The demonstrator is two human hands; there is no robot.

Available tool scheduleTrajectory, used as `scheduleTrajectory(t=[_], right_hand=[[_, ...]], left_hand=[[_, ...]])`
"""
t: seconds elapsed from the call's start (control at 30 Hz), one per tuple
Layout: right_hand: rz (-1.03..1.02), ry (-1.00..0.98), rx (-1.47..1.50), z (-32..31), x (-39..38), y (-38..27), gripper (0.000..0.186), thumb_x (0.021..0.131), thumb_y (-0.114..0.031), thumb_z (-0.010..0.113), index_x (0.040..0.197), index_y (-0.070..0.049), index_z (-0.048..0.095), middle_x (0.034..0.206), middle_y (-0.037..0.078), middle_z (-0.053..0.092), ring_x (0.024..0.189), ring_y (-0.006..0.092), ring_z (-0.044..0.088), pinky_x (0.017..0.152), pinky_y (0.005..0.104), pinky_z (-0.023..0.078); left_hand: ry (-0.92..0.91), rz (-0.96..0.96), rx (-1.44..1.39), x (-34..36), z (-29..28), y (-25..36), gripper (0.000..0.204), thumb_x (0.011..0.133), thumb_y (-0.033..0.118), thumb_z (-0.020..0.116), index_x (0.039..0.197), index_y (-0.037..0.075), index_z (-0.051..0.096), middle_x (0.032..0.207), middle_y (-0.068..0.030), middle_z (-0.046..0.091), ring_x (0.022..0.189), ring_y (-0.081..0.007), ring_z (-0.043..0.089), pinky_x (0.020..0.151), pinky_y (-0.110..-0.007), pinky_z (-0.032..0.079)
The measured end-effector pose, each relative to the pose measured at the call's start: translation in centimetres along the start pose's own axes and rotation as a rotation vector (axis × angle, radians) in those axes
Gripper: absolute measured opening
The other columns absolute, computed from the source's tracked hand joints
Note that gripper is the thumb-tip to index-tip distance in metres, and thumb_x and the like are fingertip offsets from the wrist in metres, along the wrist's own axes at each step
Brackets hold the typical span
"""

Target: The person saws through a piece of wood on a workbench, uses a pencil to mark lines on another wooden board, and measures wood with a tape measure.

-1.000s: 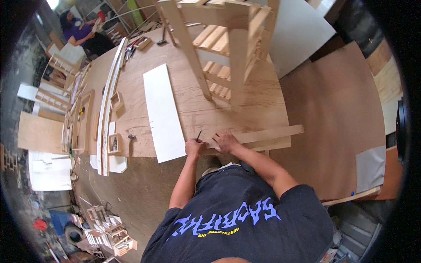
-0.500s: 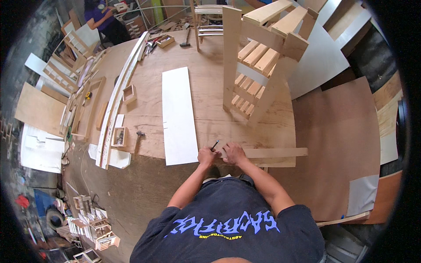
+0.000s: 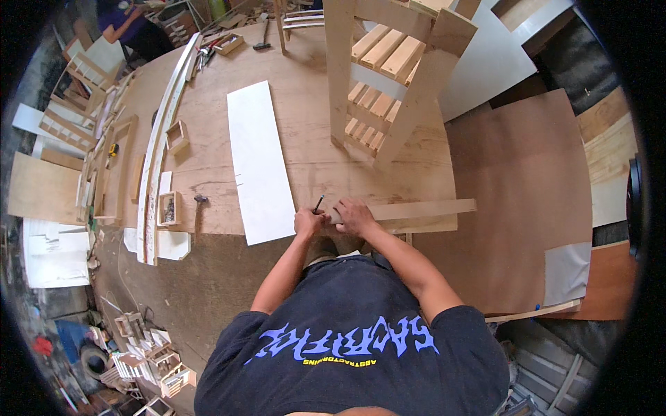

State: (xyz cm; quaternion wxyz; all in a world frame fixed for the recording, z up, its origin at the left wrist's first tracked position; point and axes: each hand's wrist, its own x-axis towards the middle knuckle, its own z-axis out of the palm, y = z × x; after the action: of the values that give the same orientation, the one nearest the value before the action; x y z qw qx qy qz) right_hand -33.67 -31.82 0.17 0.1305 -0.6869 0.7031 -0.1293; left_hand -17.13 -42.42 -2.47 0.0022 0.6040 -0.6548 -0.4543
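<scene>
At the table's near edge, my left hand (image 3: 309,222) is closed around a dark pencil (image 3: 319,202) that points up and away. Just right of it, my right hand (image 3: 354,217) curls over the left end of a long, narrow wooden strip (image 3: 424,209), gripping it. The strip stretches to the right along the table's front edge. My fingertips nearly meet, and the strip's end between them is partly hidden. Left of my hands lies a long white board (image 3: 260,166), with short dark marks on its left edge.
A slatted wooden rack (image 3: 385,83) stands on the plywood table (image 3: 201,90). Small wooden boxes (image 3: 169,209), a hammer (image 3: 200,208) and long white strips (image 3: 158,132) lie at the left. Brown sheet (image 3: 517,201) spreads on the right. A person (image 3: 132,28) stands far left.
The view has tilted and shifted, so the table appears higher and further left. My hands keep their holds on the pencil and the wooden strip, with little visible movement.
</scene>
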Motion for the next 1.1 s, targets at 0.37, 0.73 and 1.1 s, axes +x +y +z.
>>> scheduleTrajectory(t=[0.37, 0.73, 1.1], right_hand=[[0.047, -0.062, -0.038, 1.0, 0.8, -1.2, 0.058, 0.069, -0.039, 0.081, 0.119, -0.014, 0.065, 0.117, 0.010, 0.062, 0.111, 0.0315, 0.061, 0.094, 0.0472, 0.050], [0.073, -0.028, -0.018, 1.3, 1.5, -1.3, 0.042, 0.069, -0.033, 0.077, 0.104, -0.011, 0.071, 0.104, 0.013, 0.066, 0.102, 0.0342, 0.066, 0.089, 0.0471, 0.055], [0.179, -0.097, -0.004, 2.2, 1.7, -1.9, 0.049, 0.069, -0.029, 0.079, 0.115, -0.016, 0.069, 0.116, 0.011, 0.064, 0.114, 0.0320, 0.060, 0.100, 0.0488, 0.047]], left_hand=[[0.074, 0.085, 0.004, -0.7, -0.5, 0.0, 0.040, 0.069, 0.042, 0.091, 0.095, 0.013, 0.083, 0.088, -0.0137, 0.077, 0.082, -0.0283, 0.076, 0.076, -0.040, 0.059], [0.026, 0.062, 0.022, -0.2, -0.1, 0.2, 0.034, 0.070, 0.036, 0.089, 0.096, 0.014, 0.083, 0.087, -0.0114, 0.078, 0.083, -0.0242, 0.076, 0.079, -0.039, 0.059], [-0.083, 0.058, 0.037, 0.7, -1.4, 0.7, 0.038, 0.071, 0.036, 0.091, 0.093, 0.008, 0.079, 0.088, -0.0116, 0.078, 0.082, -0.0256, 0.076, 0.077, -0.038, 0.058]])
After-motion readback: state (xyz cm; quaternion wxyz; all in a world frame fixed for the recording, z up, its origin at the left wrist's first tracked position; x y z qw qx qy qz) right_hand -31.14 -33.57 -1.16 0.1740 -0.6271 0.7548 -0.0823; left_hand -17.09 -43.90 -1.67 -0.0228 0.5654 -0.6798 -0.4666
